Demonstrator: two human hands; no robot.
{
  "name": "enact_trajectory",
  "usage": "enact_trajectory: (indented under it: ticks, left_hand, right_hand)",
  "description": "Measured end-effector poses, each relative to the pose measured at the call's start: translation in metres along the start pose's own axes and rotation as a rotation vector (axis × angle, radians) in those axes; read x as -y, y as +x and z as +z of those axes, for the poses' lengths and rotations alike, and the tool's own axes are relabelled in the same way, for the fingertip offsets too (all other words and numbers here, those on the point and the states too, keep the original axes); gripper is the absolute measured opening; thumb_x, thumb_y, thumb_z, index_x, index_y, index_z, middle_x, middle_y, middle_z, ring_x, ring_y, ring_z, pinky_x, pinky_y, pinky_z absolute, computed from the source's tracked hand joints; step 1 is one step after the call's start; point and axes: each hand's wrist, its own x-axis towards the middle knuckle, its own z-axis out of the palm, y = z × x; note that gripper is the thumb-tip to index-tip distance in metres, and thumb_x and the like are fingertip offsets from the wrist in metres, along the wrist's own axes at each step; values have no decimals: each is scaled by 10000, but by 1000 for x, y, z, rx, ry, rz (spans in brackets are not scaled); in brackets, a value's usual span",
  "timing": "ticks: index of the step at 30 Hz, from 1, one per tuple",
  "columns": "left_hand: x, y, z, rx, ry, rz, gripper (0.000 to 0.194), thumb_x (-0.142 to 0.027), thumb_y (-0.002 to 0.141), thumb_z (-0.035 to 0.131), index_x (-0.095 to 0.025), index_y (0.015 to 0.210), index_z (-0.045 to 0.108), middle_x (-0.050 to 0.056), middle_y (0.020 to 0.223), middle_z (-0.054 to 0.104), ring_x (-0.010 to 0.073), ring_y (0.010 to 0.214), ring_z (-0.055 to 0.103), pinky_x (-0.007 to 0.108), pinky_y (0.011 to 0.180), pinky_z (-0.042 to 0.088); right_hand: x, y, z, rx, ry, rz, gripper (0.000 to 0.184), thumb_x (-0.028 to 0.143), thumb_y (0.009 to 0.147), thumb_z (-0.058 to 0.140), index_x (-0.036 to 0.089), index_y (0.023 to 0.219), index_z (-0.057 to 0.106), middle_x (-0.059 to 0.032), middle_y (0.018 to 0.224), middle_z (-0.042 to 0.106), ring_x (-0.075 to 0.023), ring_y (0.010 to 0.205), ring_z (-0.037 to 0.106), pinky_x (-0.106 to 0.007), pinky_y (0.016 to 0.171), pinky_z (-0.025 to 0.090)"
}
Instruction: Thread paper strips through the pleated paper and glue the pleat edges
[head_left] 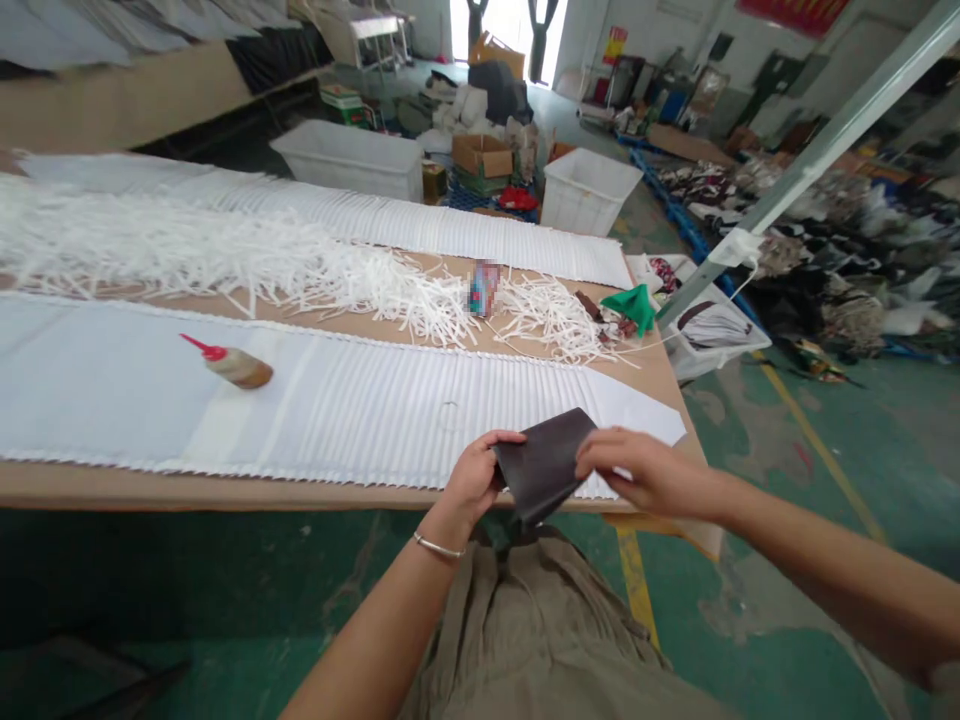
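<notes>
A dark brown, flat folded piece (546, 460), fabric or leather-like, is held just over the table's front edge. My left hand (480, 472) grips its left side, thumb on top and fingers underneath. At its right edge my right hand (622, 465) has its fingers bent and pressed together on the piece; the fingertips are slightly blurred. Beneath both lies a long white pleated fabric strip (360, 410). A squeeze bottle (238, 367) with a red nozzle and brownish contents rests on its side on that strip, to the left.
Loose white strips (315, 265) are heaped along the table's middle, beside a green cloth scrap (634, 307). Another white pleated length (420, 220) lies along the far edge. A metal post (795, 170) rises at the right corner. White bins (352, 160) stand beyond.
</notes>
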Motion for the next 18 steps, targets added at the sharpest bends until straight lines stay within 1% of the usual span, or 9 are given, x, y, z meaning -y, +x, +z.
enact_trajectory:
  ticks: [2,3,5,7,9,10,12,15,18]
  left_hand:
    - [3,-6,1,-41,109,47,279,-184,583,608,-146,830,732,25,707,685,124,575,573,211,543,423]
    - [4,-9,4,-42,184,72,281,-195,594,578,-151,824,734,16,679,666,118,549,548,203,518,393]
    - [7,-13,17,-7,351,121,297,-205,618,541,-157,820,753,14,666,655,119,542,534,201,508,375]
    - [11,-13,40,66,508,162,299,-199,632,527,-163,797,773,26,700,678,139,605,574,217,557,425]
    - [20,-8,69,146,610,185,278,-194,650,535,-173,767,786,42,763,716,176,728,632,251,658,492]
    - [26,-4,84,178,632,184,263,-196,669,554,-178,774,794,51,810,738,195,799,655,270,713,513]
    - [44,8,112,195,596,147,262,-230,730,617,-180,894,815,71,927,768,217,897,678,296,785,530]
    - [79,27,140,8,395,93,434,-370,805,704,-160,1182,754,121,1064,765,219,918,699,304,780,537]
    - [120,39,160,-382,291,191,486,-464,800,750,-129,1149,712,158,1119,741,229,968,707,305,779,547]
  right_hand:
    - [0,-26,20,143,-18,-11,269,163,943,545,256,1077,759,-62,941,752,-200,897,692,-322,839,530]
    - [-4,-35,26,124,-23,-3,253,191,957,554,256,1103,749,-66,949,751,-203,894,689,-326,836,531]
    - [-19,-44,31,-43,-45,8,287,253,974,581,248,1236,700,-103,1106,739,-230,1023,676,-371,919,528]
    - [-41,-48,31,-181,-86,-20,489,311,940,663,240,1417,587,-157,1353,648,-284,1259,588,-459,1063,475]
    - [-68,-51,29,-162,-99,-29,672,334,876,749,229,1495,508,-177,1426,594,-314,1336,531,-507,1119,427]
    - [-84,-55,29,-121,-82,-2,653,321,860,762,219,1464,536,-170,1373,625,-311,1288,563,-497,1091,445]
    - [-119,-70,28,-52,4,97,404,268,859,734,200,1251,662,-120,1145,706,-270,1079,644,-427,958,502]
    - [-173,-103,21,-90,215,231,43,241,868,672,202,883,665,-41,876,688,-194,825,631,-311,748,490]
    - [-211,-132,13,-283,334,302,101,297,878,644,212,832,617,-20,825,656,-174,770,600,-285,696,464]
